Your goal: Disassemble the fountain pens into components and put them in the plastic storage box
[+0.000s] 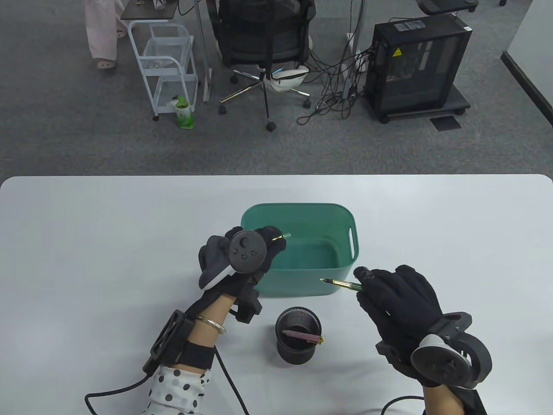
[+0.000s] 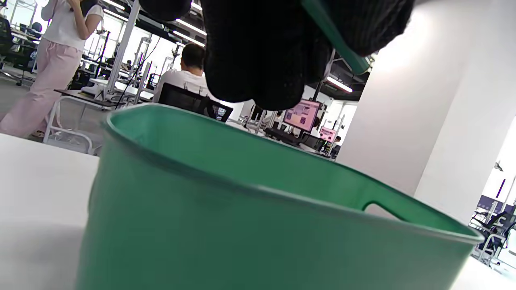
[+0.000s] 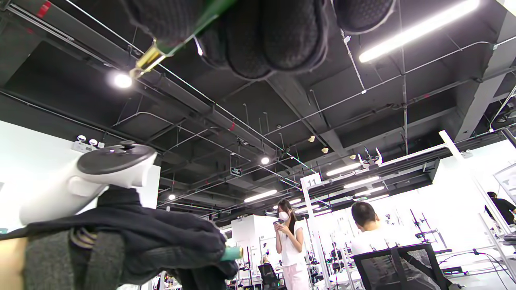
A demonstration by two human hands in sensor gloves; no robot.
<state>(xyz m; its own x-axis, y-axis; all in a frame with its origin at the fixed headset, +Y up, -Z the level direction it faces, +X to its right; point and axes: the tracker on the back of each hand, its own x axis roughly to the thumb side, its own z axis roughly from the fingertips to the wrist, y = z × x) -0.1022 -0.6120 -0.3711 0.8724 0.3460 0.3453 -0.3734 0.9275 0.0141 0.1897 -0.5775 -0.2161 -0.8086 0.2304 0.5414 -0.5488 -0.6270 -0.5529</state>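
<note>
**Pen pulled apart, parts not yet in the box**

The green pen is in two pieces, one in each hand. The nib section [image 1: 342, 284] is green with a gold band and a gold nib; it juts leftward from the right hand [image 1: 395, 298], level with the box's near right corner and just outside its wall. The other piece [image 1: 281, 236], also green with a gold-and-clear tip, pokes out of the left hand [image 1: 242, 259] over the left part of the box [image 1: 352, 225]. Which component this is I cannot tell; most of it is hidden in the glove. In the left wrist view a green tube [image 2: 334, 38] runs through the curled fingers [image 2: 258, 60] above the box rim [image 2: 242, 161].

Both hands are closed around their pieces: the right pinches the section near its rear end, and the left wraps its part in a fist.

The box, teal with a slot handle on its right wall, looks bare inside as far as the table view shows, so I judge that nothing has been dropped in yet. What is left is to release both pieces and perhaps split them further. A second pen [image 1: 304, 336], pinkish with a gold clip, lies across the black mesh cup [image 1: 298, 335] just in front of the box, still whole, so the task is at an early stage.

All this sits on a white table [image 1: 108, 242].
</note>
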